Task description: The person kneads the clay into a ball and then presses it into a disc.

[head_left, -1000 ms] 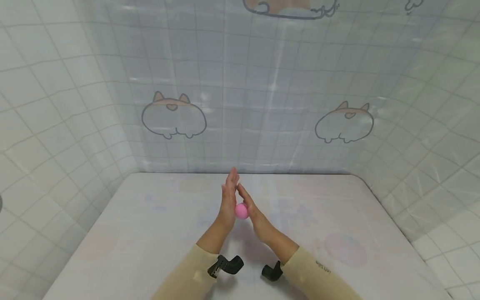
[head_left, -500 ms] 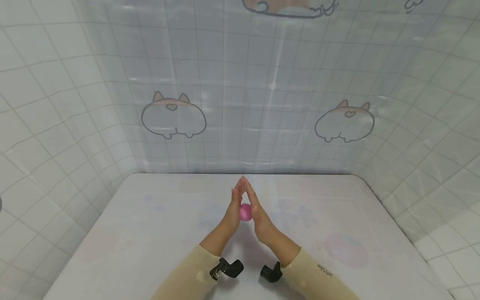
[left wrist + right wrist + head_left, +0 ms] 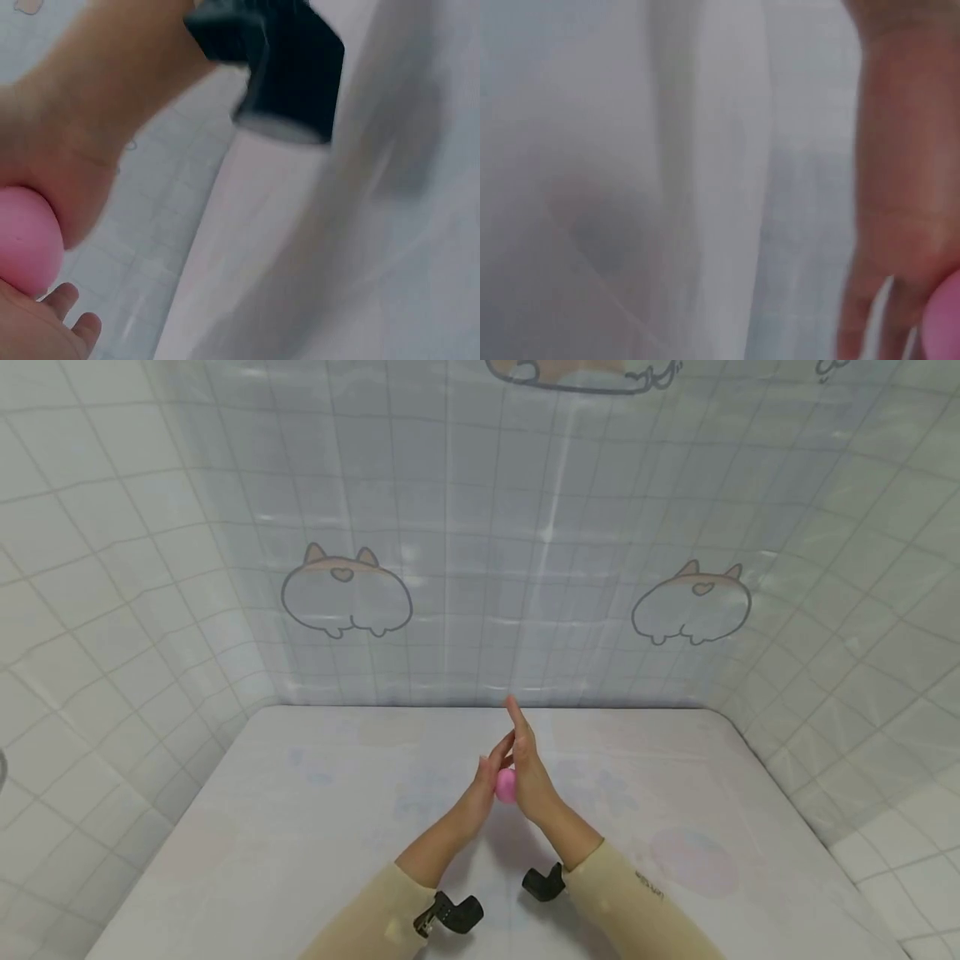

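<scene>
Three sides are closed off by pale, grid-lined sheeting (image 3: 480, 510), on which animal drawings (image 3: 347, 602) are printed. Below it, a whitish surface (image 3: 315, 827) is marked with faint coloured patches. The forearms are covered by a cream left sleeve (image 3: 375, 914) and a cream right sleeve (image 3: 630, 897). The right hand (image 3: 532, 781) is held with straight fingers pointed toward the far edge; the left hand (image 3: 477, 797) is laid opposite, its fingers extended and partly hidden behind the right. Black wrist devices (image 3: 460, 913) are worn at both cuffs. Between the palms, a pink ball (image 3: 505, 786) is pressed, touched by both hands, with no fingers curled round it.
</scene>
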Action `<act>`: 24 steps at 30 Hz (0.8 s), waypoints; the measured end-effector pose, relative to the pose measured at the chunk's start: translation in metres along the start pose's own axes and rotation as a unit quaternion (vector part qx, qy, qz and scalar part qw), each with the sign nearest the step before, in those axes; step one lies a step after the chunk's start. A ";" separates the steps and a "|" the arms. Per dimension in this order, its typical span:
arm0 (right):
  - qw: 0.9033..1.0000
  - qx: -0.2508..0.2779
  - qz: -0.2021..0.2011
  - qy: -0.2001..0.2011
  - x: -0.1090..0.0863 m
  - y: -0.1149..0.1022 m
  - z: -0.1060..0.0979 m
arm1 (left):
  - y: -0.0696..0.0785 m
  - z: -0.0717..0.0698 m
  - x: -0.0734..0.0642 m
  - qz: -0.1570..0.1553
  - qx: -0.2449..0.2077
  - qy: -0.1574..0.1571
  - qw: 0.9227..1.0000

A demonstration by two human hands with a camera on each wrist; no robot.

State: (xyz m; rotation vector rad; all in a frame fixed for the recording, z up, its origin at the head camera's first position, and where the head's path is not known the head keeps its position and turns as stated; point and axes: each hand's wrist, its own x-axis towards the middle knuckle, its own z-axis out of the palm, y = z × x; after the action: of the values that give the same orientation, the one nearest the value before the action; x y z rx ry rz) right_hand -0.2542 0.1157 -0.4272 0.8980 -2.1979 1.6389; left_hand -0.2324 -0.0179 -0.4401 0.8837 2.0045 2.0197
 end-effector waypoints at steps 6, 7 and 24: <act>0.999 0.011 0.043 -0.009 0.006 0.014 -0.001 | 0.002 0.001 0.006 0.056 -0.061 0.004 0.997; 0.999 0.011 0.048 -0.011 0.006 0.017 -0.001 | 0.001 0.001 0.007 0.064 -0.070 0.006 0.995; 0.994 0.057 0.026 -0.090 -0.005 0.020 0.005 | 0.009 -0.006 0.023 0.068 0.006 0.157 0.985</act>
State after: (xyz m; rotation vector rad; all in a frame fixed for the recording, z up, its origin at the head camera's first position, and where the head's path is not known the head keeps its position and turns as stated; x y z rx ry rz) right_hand -0.2618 0.1159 -0.4475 1.0651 -2.2811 1.7867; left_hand -0.2514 -0.0127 -0.4244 0.7627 2.1663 2.3529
